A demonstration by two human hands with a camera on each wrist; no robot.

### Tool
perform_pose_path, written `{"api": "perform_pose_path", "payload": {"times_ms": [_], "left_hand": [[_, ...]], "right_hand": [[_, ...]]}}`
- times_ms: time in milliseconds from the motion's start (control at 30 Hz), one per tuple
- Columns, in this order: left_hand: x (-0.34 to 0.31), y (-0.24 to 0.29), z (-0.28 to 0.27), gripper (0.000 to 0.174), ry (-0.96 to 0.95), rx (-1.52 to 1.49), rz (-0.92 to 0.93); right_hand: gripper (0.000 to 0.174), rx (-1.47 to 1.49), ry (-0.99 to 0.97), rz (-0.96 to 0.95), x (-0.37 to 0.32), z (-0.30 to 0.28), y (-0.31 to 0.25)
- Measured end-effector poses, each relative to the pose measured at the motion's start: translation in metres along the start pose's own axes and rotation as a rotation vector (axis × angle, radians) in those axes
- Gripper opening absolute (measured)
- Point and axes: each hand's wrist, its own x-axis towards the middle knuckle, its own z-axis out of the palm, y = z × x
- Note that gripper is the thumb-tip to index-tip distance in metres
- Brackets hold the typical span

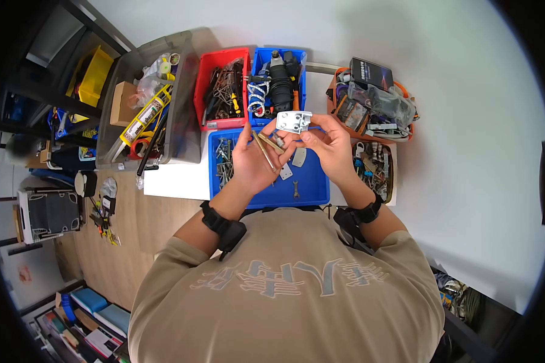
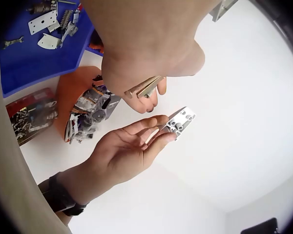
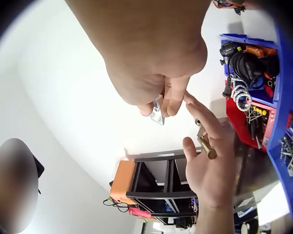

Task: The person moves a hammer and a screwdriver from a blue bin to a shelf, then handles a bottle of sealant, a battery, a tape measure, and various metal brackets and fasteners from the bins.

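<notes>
My left hand (image 1: 252, 164) is turned palm up, its fingers extended. Across that palm lie a long brass-coloured rod (image 1: 264, 151) and a second, shorter brass-coloured piece (image 1: 271, 143); a small grey metal fitting (image 1: 279, 141) sits by the fingers. In the right wrist view the rod ends in a round brass head (image 3: 211, 154). My right hand (image 1: 333, 148) pinches a white metal bracket (image 1: 293, 122) between thumb and fingers, just beyond the left fingertips. Several round holes show in the bracket in the left wrist view. Both hands are raised over the blue tray (image 1: 312, 195).
Inside the tray lie a small spanner (image 1: 296, 189), metal plates (image 1: 298, 157) and many screws (image 1: 224, 160). Behind it stand a red bin (image 1: 207, 124) of tools and a blue bin (image 1: 304, 91). An orange basket (image 1: 410, 128) is right, a grey plastic box (image 1: 191, 121) left.
</notes>
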Motion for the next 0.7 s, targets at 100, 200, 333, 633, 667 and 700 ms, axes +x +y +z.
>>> {"api": "perform_pose_path", "payload": {"times_ms": [100,200,333,633,667,700], "left_hand": [[-0.005,0.004,-0.004,0.072,-0.021,-0.042,-0.023],[-0.010,0.009,-0.002,0.075,-0.038,-0.009,-0.026],[-0.019,0.017,0.002,0.076,0.015,0.066,0.009],[-0.051,0.071,-0.037,0.054,0.130,0.345,0.054],[-0.053,0.073,-0.039,0.054,0.126,0.345,0.031],[-0.054,0.076,-0.040,0.052,0.186,0.395,0.027]], "right_hand": [[0.039,0.027,-0.013,0.020,-0.002,0.002,-0.006],[0.040,0.067,-0.026,0.029,-0.001,0.003,-0.003],[0.038,0.087,-0.032,0.036,0.001,0.007,0.002],[0.036,-0.738,-0.015,0.258,-0.038,-0.108,0.029],[0.035,-0.804,0.000,0.322,-0.047,-0.129,0.031],[0.035,-0.804,0.018,0.325,-0.058,-0.146,0.033]]}}
